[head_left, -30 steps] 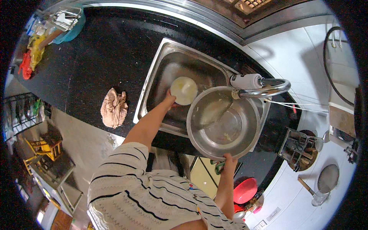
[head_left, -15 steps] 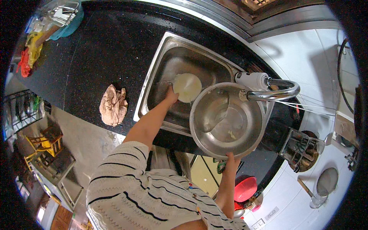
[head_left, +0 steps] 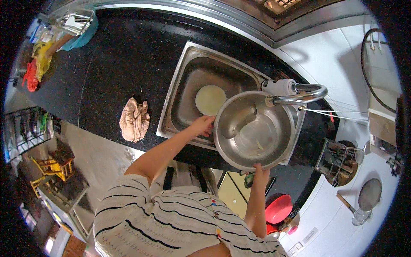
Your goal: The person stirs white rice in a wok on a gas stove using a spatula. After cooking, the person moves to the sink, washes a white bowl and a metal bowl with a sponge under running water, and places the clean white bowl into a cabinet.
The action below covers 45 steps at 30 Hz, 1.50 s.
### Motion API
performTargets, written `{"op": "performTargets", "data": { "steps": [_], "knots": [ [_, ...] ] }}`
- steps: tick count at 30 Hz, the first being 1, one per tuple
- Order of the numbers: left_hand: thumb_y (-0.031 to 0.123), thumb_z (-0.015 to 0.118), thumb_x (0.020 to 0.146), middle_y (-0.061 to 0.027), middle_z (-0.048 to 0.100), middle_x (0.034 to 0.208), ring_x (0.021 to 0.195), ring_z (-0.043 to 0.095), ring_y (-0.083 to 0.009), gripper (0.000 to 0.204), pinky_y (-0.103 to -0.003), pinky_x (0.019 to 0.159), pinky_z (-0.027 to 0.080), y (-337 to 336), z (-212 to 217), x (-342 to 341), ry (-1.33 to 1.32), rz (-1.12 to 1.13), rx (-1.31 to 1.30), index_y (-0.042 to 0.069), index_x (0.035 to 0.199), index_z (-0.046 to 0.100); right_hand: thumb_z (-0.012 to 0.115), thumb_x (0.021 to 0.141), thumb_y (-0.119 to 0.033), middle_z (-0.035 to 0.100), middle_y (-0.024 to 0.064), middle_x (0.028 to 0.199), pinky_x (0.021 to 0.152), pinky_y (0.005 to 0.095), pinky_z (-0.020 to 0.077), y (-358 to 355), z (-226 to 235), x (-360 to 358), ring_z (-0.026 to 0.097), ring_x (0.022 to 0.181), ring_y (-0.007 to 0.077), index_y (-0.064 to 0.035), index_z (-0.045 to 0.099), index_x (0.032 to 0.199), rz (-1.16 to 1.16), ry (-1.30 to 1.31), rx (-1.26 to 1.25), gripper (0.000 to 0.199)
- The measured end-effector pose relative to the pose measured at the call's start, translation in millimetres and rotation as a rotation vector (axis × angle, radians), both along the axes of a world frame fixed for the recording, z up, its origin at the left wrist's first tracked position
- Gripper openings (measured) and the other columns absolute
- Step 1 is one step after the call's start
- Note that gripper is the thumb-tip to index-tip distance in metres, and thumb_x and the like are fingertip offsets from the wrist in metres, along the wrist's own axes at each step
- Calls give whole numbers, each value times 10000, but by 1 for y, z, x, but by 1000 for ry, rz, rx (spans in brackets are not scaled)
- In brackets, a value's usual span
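Seemingly to steady it, the right hand grips the near rim of the steel basin over the right edge of the sink, the left hand (grip unclear) near its left rim.

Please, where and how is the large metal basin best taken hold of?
Probably by the rim: left hand from the left, right hand from the near side. The metal basin is wide and round, with no handle showing.

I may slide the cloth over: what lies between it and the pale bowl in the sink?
In the head view, from the crumpled cloth to the pale bowl: black countertop, then the steel sink, its left rim, wall and floor.
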State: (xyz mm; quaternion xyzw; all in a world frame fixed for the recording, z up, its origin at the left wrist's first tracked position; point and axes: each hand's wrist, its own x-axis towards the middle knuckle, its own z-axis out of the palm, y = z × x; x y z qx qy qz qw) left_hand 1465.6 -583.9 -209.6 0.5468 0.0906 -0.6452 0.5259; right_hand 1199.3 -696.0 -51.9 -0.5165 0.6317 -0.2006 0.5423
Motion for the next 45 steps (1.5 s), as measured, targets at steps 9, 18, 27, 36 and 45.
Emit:
{"op": "performTargets", "data": {
  "steps": [9,18,27,36,45],
  "knots": [
    [223,664,837,-70,643,804,634,623,-187,331,-304,538,540,18,-13,-30,321,-178,-74,35,1100,591,612,746,-113,585,103,947,497,327,489,-6,-17,-7,598,747,215,2,487,1149,21,21,71,437],
    [241,611,829,-136,653,931,807,661,-270,328,-452,676,579,80,107,33,-34,68,7,-2,1048,590,634,828,-343,571,97,999,714,343,507,0,-29,76,585,887,217,-13,510,1176,112,0,346,496],
    [209,565,850,-154,636,959,819,637,-278,341,-409,664,554,156,90,105,-780,303,11,-35,1089,558,626,816,-207,498,176,1223,889,419,445,-27,-154,139,539,1045,304,-49,451,1241,473,-64,-9,486],
    [147,548,869,-148,595,964,836,632,-242,315,-383,676,576,153,93,177,-348,729,66,-72,1092,506,664,759,-98,420,220,1221,945,479,381,-23,-206,216,440,1102,411,-73,542,1141,587,264,-493,401],
    [317,585,932,-148,553,1266,1055,604,-248,487,-366,841,530,136,126,142,0,206,-93,57,1322,452,696,771,-173,365,167,1361,966,481,419,5,-248,225,399,1233,393,-186,488,1342,1075,769,-742,607]
  ]
}}
